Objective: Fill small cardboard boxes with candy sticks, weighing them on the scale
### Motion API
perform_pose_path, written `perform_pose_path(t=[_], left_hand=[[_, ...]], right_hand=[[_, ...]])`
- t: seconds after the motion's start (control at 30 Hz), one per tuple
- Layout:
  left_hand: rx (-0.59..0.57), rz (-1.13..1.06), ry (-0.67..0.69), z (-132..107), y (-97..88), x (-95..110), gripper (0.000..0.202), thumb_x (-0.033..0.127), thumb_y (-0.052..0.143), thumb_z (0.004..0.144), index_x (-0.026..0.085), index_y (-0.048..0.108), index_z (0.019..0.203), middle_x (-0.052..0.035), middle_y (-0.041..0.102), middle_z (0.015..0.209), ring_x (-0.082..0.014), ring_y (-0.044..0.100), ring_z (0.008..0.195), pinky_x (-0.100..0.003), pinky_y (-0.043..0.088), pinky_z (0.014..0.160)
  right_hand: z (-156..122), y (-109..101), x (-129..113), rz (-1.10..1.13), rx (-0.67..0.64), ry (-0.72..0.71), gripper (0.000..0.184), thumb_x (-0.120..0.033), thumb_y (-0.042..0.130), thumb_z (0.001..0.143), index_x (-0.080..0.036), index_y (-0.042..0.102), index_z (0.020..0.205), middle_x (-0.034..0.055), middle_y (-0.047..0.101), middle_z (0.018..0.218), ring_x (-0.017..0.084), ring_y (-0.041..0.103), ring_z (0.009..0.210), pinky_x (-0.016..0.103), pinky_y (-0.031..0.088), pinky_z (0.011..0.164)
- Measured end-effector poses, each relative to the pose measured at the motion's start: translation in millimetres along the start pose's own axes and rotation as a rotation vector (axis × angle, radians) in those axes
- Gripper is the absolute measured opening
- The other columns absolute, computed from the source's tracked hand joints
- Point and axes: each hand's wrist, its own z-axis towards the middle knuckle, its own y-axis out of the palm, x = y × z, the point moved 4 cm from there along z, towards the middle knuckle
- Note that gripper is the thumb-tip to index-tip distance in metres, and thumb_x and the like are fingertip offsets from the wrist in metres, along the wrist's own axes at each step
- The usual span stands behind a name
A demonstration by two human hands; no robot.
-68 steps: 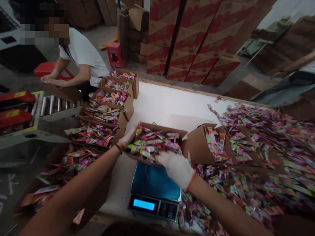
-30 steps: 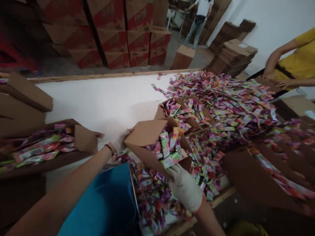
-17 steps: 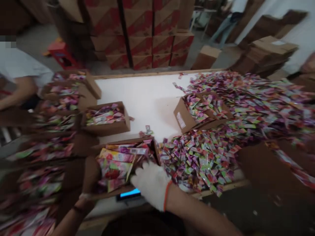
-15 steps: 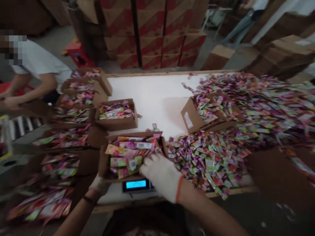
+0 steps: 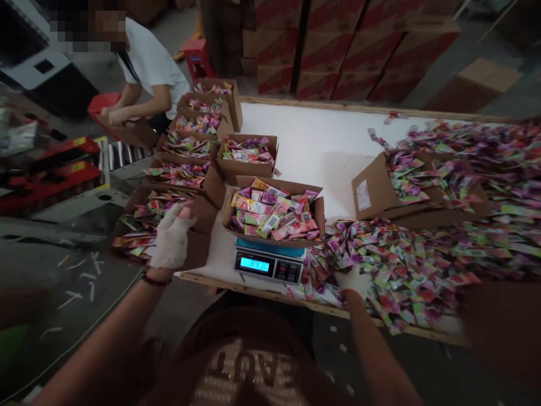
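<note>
A cardboard box (image 5: pixel 274 243) full of colourful wrapped sachets (image 5: pixel 270 211) rests on a digital scale (image 5: pixel 268 269) with a lit blue display. My left hand (image 5: pixel 171 239), in a white glove, is raised over the edge of a filled box (image 5: pixel 198 245) at the left. Its fingers are loosely bent and apart, and I see no sachet in them. My right hand (image 5: pixel 355 281), also gloved, reaches into the loose sachet pile (image 5: pixel 397 265) right of the scale. Sachets and blur hide its fingers.
More filled boxes (image 5: pixel 247 166) line the table's left side. A tilted box (image 5: pixel 372 192) lies in the pile at right. Across the left end, a person (image 5: pixel 152 73) handles a carton (image 5: pixel 137 132). Red-printed cartons (image 5: pixel 319 53) are stacked behind the white table (image 5: pixel 321 138).
Both hands have left the box on the scale: the left moved to the left-hand box, the right into the pile. The scale's display is uncovered. My view has swung left.
</note>
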Motion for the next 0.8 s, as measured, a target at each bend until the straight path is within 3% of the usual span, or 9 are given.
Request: perform_pose_path(t=[0.07,0.17,0.23,0.33,0.43,0.5,0.57,0.63,0.8], left_hand=[[-0.119,0.142,0.221,-3,12.4,33,0.040,0.049,0.067,0.085,0.020,0.074,0.111,-0.0101,0.075,0.114,-0.0278,0.069,0.111,-0.041,0.054,0.102],[-0.355,0.441,0.556,-14,51.6,78,0.029,0.041,0.061,0.089,0.021,0.076,0.102,-0.0100,0.076,0.115,-0.0303,0.067,0.117,-0.043,0.051,0.107],[-0.547,0.712,0.704,-24,84.7,95,0.023,0.035,0.058,0.090,0.020,0.075,0.096,-0.0111,0.076,0.112,-0.0308,0.068,0.115,-0.042,0.050,0.106],[-0.723,1.097,0.718,-36,125.4,99,0.035,0.045,0.069,0.085,0.018,0.073,0.106,-0.0156,0.074,0.114,-0.0355,0.070,0.110,-0.044,0.052,0.100],[-0.769,1.259,0.641,-42,151.2,89,0.063,0.058,0.078,0.075,0.012,0.069,0.118,-0.0238,0.073,0.118,-0.0434,0.070,0.110,-0.049,0.053,0.096],[-0.797,1.278,0.592,-42,161.8,81,0.055,0.050,0.073,0.082,0.009,0.070,0.119,-0.0277,0.073,0.117,-0.0444,0.071,0.110,-0.049,0.053,0.094],[-0.813,1.274,0.563,-38,166.7,76,0.043,0.039,0.065,0.090,0.007,0.073,0.117,-0.0296,0.073,0.117,-0.0434,0.071,0.110,-0.048,0.053,0.094],[-0.826,1.261,0.557,-32,165.7,73,0.038,0.037,0.058,0.096,0.008,0.075,0.114,-0.0298,0.074,0.116,-0.0424,0.072,0.111,-0.048,0.053,0.094],[-0.769,1.251,0.666,-24,143.9,96,0.035,0.036,0.055,0.099,0.014,0.076,0.118,-0.0219,0.075,0.120,-0.0378,0.071,0.115,-0.042,0.053,0.093]], right_hand=[[-1,-1,-2,0.012,0.008,-0.064,0.045,-0.030,0.059,0.086,-0.009,0.070,0.125,0.0257,0.071,0.105,0.036,0.073,0.090,0.046,0.057,0.076],[12,-30,2,0.065,0.027,-0.242,0.037,-0.015,0.050,0.085,-0.018,0.076,0.110,0.0120,0.071,0.081,0.025,0.071,0.075,0.036,0.053,0.071],[21,-62,5,0.076,0.069,-0.334,0.036,-0.010,0.047,0.084,-0.020,0.077,0.102,0.0120,0.070,0.078,0.023,0.070,0.072,0.036,0.051,0.072],[19,-119,-13,0.086,0.119,-0.459,0.023,-0.013,0.057,0.081,-0.020,0.076,0.092,0.0160,0.072,0.083,0.024,0.070,0.076,0.039,0.052,0.076],[-18,-173,-78,0.286,0.113,-0.730,0.033,-0.024,0.062,0.085,-0.018,0.072,0.116,0.0154,0.075,0.105,0.026,0.073,0.095,0.040,0.056,0.088],[-56,-194,-138,0.412,0.048,-0.937,0.040,-0.028,0.052,0.095,-0.018,0.066,0.131,0.0114,0.076,0.113,0.022,0.072,0.102,0.038,0.058,0.093],[-90,-193,-198,0.243,-0.026,-1.073,0.043,-0.024,0.053,0.095,-0.019,0.064,0.137,0.0105,0.074,0.125,0.021,0.070,0.114,0.036,0.055,0.102],[-107,-179,-243,-0.064,-0.090,-1.015,0.058,-0.022,0.063,0.090,-0.019,0.057,0.148,0.0150,0.067,0.140,0.026,0.069,0.121,0.038,0.054,0.102],[-110,-174,-276,-0.250,-0.080,-0.972,0.041,-0.020,0.054,0.097,-0.021,0.067,0.136,0.0142,0.071,0.132,0.027,0.068,0.121,0.037,0.052,0.099]])
